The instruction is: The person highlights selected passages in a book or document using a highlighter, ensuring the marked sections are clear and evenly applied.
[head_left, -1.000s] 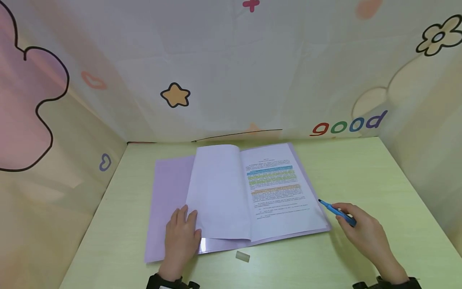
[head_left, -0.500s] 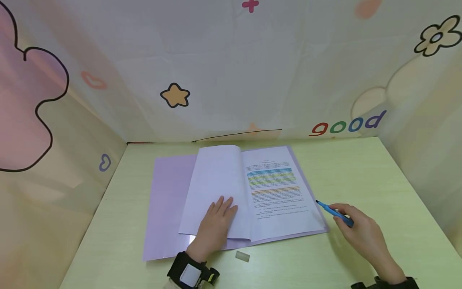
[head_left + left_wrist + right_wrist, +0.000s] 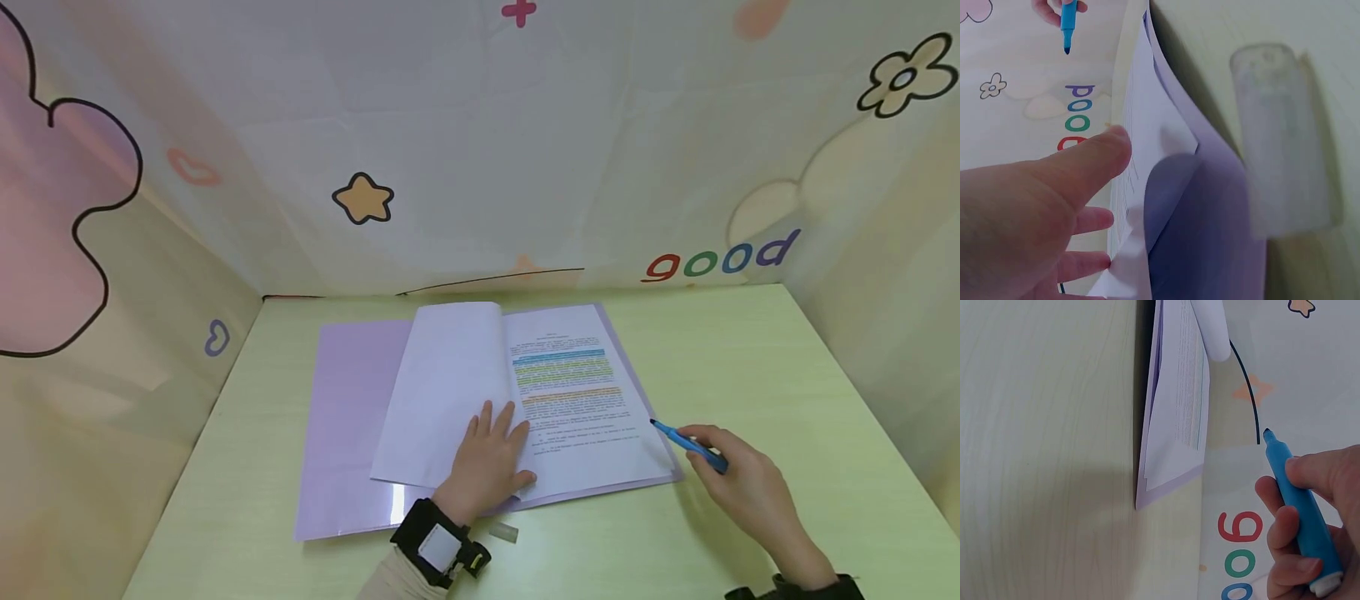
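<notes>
A purple folder (image 3: 348,400) lies spread on the table with a white sheet (image 3: 442,375) turned over to its left side. On the right, a printed page (image 3: 600,467) carries lines highlighted in blue, green and orange. My left hand (image 3: 483,467) rests with spread, straight fingers on the turned sheet beside the fold; its thumb reaches the printed page's lower left. In my right hand (image 3: 750,492) I grip a blue marker (image 3: 1304,512), its dark tip bare and pointing at the page's right edge. The left wrist view shows the sheet's lower edge bowing up near the fold.
A small translucent greyish block (image 3: 1282,144) lies on the table (image 3: 615,550) just below the folder, near my left wrist. A printed cloth (image 3: 480,167) with cartoon shapes and the word "good" walls in the back and sides.
My left hand has moved right from the turned sheet's lower left edge across to the fold. My right hand with the marker has shifted slightly left.
</notes>
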Available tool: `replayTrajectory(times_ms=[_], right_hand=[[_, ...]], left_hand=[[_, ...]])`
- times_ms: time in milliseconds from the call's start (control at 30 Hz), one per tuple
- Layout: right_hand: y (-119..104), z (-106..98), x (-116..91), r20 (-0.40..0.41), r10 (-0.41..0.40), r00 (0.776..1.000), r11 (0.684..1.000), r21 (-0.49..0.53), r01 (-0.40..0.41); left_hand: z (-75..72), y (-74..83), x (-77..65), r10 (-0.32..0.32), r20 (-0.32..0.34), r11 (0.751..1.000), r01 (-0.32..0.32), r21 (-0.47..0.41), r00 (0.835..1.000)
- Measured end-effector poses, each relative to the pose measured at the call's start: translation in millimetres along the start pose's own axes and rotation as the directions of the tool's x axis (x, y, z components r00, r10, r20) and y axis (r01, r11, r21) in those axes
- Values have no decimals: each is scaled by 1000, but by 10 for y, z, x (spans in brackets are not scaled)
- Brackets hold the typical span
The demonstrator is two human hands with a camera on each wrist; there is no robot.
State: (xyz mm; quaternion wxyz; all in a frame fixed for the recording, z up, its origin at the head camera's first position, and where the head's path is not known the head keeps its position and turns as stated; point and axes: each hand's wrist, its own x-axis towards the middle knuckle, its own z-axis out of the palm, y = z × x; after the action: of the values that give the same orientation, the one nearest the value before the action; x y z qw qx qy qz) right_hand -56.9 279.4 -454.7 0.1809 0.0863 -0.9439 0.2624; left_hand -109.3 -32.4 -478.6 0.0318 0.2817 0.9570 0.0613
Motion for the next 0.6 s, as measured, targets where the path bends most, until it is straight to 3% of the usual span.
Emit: replayTrajectory(times_ms=[133,300,600], right_hand=[[-6,14,2,1,-6,1000,1000,3,6],[-6,33,-2,-5,-17,1000,1000,10,17],[-7,79,4,-1,-12,1000,1000,8,12]], left_hand=[[17,60,12,-20,33,999,19,43,999],[38,71,6,-17,4,995,17,94,1000],[36,3,23,-4,60,997,0,77,998]])
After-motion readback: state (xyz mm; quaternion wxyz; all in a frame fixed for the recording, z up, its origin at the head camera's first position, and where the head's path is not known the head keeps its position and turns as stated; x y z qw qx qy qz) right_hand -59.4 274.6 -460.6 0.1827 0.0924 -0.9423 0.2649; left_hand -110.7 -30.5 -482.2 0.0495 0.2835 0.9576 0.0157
